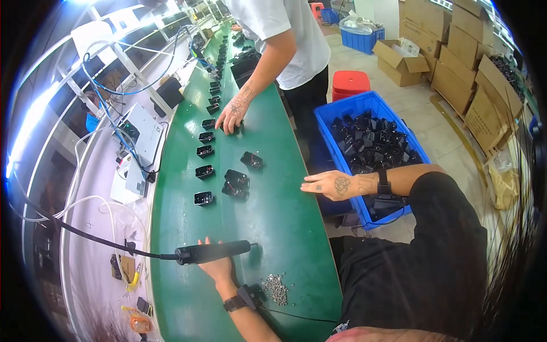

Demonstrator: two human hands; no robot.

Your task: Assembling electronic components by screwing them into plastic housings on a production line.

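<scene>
My left hand [219,270] is low over the green work table, partly hidden behind a black electric screwdriver [213,252]. Its fingertips stretch out beyond the tool, apart and not wrapped round it. The screwdriver lies crosswise in front of that hand, its bit pointing right and its cable running left. At the table's right edge my right hand [333,185] is flat with fingers extended, holding nothing. Nearest ahead of my hands are a black plastic housing [203,198] and a pair of loose housings [235,183]. A pile of small screws [276,289] lies right of my left forearm.
Opposite, a co-worker's hand [231,115] touches a black part beside the row of housings [205,137] along the green table [279,228]. A blue crate [322,117] full of black parts stands on the right, near a red stool [350,82] and cardboard boxes [399,65].
</scene>
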